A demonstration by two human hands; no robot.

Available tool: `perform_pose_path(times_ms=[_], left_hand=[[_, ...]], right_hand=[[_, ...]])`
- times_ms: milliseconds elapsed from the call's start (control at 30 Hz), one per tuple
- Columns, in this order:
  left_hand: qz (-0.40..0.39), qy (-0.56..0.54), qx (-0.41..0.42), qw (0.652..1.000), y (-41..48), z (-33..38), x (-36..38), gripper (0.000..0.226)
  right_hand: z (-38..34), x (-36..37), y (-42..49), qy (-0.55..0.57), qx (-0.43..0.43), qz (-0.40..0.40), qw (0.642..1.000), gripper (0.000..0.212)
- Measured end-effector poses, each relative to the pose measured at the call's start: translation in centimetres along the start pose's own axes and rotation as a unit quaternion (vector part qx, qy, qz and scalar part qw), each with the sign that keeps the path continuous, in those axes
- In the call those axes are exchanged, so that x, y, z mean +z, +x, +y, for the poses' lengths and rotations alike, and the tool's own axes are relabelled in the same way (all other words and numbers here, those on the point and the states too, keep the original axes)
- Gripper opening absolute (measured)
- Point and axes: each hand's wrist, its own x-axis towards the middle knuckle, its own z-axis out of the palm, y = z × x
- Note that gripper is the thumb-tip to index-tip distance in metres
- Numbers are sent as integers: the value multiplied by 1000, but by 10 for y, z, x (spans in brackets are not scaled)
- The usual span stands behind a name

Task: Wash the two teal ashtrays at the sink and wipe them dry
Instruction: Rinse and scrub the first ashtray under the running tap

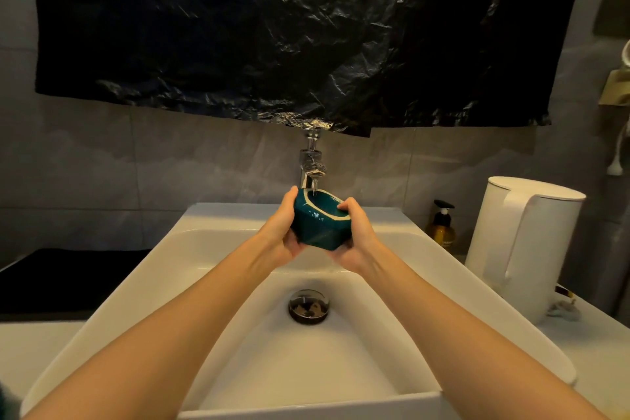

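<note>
A teal ashtray (318, 227) with a pale rim is held up over the white sink (177, 249), tilted toward the chrome tap (311, 164). Water runs from the tap into its hollow. My left hand (284, 232) grips its left side, fingers underneath and thumb along the edge. My right hand (354, 235) grips its right side, with the thumb curled over the rim. A teal shape at the bottom-left corner is too cut off to identify.
The drain (309, 306) sits in the middle of the basin. A white kettle (521, 245) and an amber pump bottle (442, 225) stand on the right counter. Black plastic sheeting (289, 27) covers the wall above. A black surface (61, 280) lies to the left.
</note>
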Motion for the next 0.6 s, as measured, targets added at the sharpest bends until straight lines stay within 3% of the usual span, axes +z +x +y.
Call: perform_pose_path(times_ms=[100,267,367,433,533,600], left_hand=[[7,17,-24,1000,-2,-1,1,44],[29,-11,-10,999,3,3,-4,40],[35,-12,8,999,10,9,-13,46],[42,8,17,999,15,11,-15,54],[57,27,26,998,21,7,-16,60],[62,26,23,997,27,4,-20,65]], right_hand=[[-2,-3,0,-50,-3,-8,999,17],[7,1,4,-114,21,-23,993,32],[12,12,1,-225,-23,-16,974,28],[11,18,-2,-354,-115,-5,928,33],[14,21,-9,-562,-236,-52,791,38],[20,26,-17,-588,-239,-91,767,39]])
